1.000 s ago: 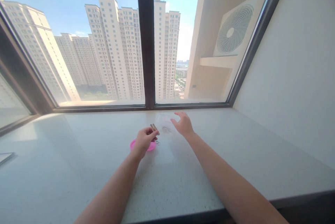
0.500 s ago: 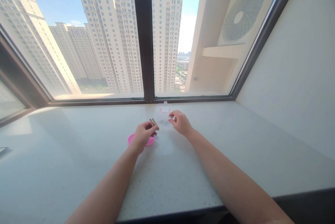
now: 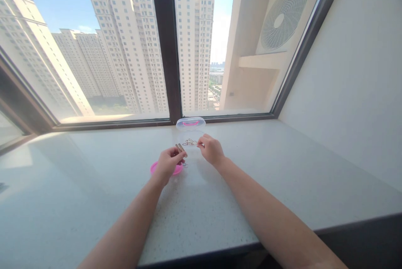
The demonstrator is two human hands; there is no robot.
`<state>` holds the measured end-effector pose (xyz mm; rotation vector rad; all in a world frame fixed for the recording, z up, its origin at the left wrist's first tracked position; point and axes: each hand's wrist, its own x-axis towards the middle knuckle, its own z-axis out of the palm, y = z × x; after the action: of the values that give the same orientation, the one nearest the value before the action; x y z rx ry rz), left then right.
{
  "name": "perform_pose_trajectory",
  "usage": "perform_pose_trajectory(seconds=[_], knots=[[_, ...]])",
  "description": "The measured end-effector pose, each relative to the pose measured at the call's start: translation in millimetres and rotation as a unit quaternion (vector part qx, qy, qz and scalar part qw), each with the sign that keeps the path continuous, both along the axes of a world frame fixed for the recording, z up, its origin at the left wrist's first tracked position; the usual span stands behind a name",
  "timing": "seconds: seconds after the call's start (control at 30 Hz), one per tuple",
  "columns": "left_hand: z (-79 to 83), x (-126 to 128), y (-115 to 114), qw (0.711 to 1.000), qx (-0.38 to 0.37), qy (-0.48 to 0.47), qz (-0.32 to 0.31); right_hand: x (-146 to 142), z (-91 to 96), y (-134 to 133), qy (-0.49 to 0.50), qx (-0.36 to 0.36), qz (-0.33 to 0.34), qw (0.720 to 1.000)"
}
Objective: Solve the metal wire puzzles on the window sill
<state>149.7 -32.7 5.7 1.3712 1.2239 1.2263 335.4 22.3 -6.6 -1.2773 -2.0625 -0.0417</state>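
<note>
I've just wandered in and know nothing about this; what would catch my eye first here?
Probably the tall pale towers outside the window. On the counter, bright pink stands out: a round pink object partly hidden by the left hand, which holds slim brownish sticks, and a pink handle on a clear oval piece near the window's foot. A big white fan unit sits outside at the right.

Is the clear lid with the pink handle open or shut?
Open. The lid stands raised near the window frame, with brown loops showing in front of it, not under it, near the right hand.
</note>
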Motion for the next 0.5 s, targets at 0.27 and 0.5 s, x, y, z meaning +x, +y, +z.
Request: perform_pose_trajectory(seconds=[0.27, 0.5], knots=[[0.7, 0, -2, 1.0, 0.002, -0.005, -0.005, 5, -6.6, 8, 0.096, -0.024, 0.003, 0.995], [-0.5, 0, -1, 1.0, 0.004, -0.003, -0.007, 9, -13.7, 15, 0.126, -0.038, 0.025, 0.991]])
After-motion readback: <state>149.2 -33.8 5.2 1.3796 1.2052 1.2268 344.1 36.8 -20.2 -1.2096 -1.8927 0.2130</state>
